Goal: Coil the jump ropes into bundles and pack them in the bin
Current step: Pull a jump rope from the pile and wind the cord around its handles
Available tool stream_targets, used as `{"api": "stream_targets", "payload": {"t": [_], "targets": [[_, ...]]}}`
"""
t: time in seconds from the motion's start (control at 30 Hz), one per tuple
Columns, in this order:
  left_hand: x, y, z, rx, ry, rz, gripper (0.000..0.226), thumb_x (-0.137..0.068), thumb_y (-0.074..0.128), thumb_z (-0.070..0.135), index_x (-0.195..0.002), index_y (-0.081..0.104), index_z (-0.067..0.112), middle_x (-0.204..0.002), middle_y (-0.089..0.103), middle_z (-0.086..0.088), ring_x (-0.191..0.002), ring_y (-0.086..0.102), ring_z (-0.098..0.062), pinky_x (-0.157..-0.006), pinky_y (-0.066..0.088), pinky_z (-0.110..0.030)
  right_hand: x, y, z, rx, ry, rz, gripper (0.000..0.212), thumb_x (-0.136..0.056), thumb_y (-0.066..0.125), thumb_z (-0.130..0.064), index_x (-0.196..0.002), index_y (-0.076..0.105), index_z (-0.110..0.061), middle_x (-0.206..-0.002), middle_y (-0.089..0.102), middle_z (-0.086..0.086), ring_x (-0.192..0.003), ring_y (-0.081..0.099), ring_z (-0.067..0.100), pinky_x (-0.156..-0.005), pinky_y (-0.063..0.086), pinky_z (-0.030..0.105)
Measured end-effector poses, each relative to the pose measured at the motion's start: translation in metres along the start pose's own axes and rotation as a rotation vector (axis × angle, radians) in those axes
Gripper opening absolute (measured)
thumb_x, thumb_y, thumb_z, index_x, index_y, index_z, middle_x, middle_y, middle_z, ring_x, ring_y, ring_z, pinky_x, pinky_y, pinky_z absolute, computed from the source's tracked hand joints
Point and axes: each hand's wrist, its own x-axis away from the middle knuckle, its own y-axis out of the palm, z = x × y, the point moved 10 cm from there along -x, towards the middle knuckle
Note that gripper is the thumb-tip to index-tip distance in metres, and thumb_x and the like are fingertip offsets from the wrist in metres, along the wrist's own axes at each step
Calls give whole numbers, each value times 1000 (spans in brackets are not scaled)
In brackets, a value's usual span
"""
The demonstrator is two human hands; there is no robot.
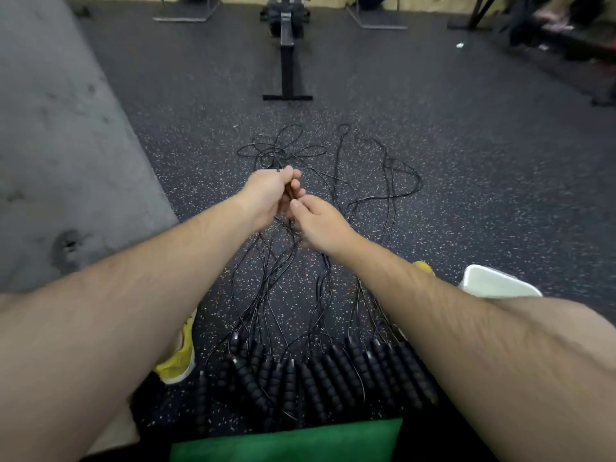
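Note:
Several black jump ropes (370, 181) lie tangled on the speckled rubber floor, their thin cords running back toward me. Their ribbed foam handles (320, 378) lie in a row near my legs. My left hand (270, 195) is raised over the tangle and pinches black cords between curled fingers. My right hand (316, 221) sits just beside and below it, fingers curled around the same bunch of cords. A white bin (493, 283) shows partly behind my right forearm.
A grey mat or wall (60, 145) fills the left side. A black rowing machine rail (287, 61) stands ahead on the floor. A yellow shoe (178, 358) is under my left arm. A green cloth edge (286, 441) lies at the bottom.

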Motion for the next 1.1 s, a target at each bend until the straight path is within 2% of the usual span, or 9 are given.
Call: {"api": "stream_targets", "payload": {"t": [0.2,0.37,0.5,0.57,0.7,0.8,0.9,0.97,1.1], "targets": [[17,1,102,-146,248,40,28,-110,41,28,-95,62,17,-74,60,5,-61,58,-8,-59,43,-23,5,-33,-31,209,-73,-145,29,-107,40,-29,-95,64,-17,-81,75,-6,-52,54,-3,-60,42,27],[30,16,68,-323,171,-225,60,-103,34,61,-108,65,10,-89,68,-1,-84,57,-17,-68,45,-33,-13,-67,-53,14,-145,103,27,-105,46,-21,-97,68,-9,-84,77,-1,-43,42,-1,-45,35,14],[41,31,27,-366,118,-473,20,-102,49,21,-121,57,19,-116,71,-8,-92,62,-19,-71,51,-31,-39,-79,-56,-205,-73,178,29,-105,47,-24,-94,69,-8,-80,75,4,-56,61,6,-49,44,23],[33,27,23,-541,151,-400,26,-100,54,4,-123,58,14,-116,72,-5,-89,63,-15,-67,50,-27,-47,-79,-57,-257,-50,159,28,-105,48,-25,-95,68,-7,-86,77,8,-56,60,3,-51,42,20],[16,14,46,-664,271,-183,16,-103,56,13,-106,67,2,-86,74,3,-67,60,-10,-61,49,-27,-55,-77,-64,-356,-50,120,28,-106,46,-25,-97,66,-9,-92,76,9,-54,52,4,-47,39,20],[16,10,84,-632,417,-71,21,-103,56,16,-89,71,15,-77,71,5,-61,56,-10,-59,49,-29,-50,-78,-63,-470,51,56,20,-95,47,-16,-92,66,-10,-80,69,5,-54,49,11,-45,35,23],[22,10,115,-542,490,-15,25,-103,54,15,-86,71,18,-73,69,8,-56,52,-5,-54,46,-22,-28,-72,-63,-60,43,-71,29,-89,50,-1,-110,68,-8,-95,67,-1,-52,52,3,-49,43,20],[24,11,127,-479,525,-5,26,-103,52,14,-85,70,19,-72,66,8,-54,49,-3,-52,44,-21,-14,-50,-55,237,6,-222,21,-92,59,-11,-111,67,-14,-94,69,-4,-58,58,3,-55,51,20],[28,15,141,-334,545,-45,22,-105,51,16,-95,71,16,-83,68,3,-58,49,-4,-53,44,-21,-19,-46,-41,286,-3,-127,21,-99,61,-29,-90,68,-11,-76,70,-2,-54,59,3,-54,50,22]]}}
